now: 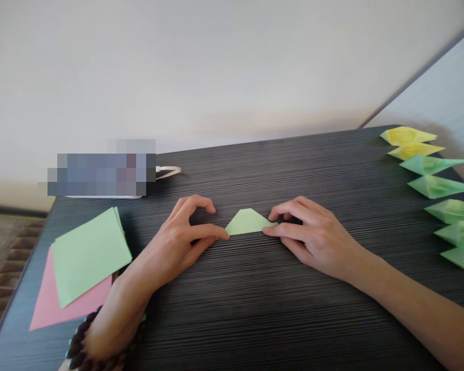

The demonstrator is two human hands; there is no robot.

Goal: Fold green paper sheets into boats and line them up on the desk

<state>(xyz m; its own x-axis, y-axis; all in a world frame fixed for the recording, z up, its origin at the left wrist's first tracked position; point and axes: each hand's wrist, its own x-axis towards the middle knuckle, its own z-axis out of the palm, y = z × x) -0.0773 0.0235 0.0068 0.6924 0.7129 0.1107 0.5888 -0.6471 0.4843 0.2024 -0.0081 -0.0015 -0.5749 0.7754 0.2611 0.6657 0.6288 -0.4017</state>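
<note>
A small piece of light green paper (249,222), folded into a low trapezoid with a flat top, lies on the dark table in front of me. At its left corner, fingertips of my left hand (185,234) grip the edge, while the index finger arches above the table. My right hand (313,232) holds the opposite corner between its fingertips. A dark beaded bracelet (79,342) circles my left wrist.
To the left, green paper sheets (90,260) overlap a pink sheet (42,309). Behind them stands a blurred-out device (100,175) with a white cable (170,171). Several folded yellow (408,135) and green paper shapes (443,185) line the table's right side (351,170).
</note>
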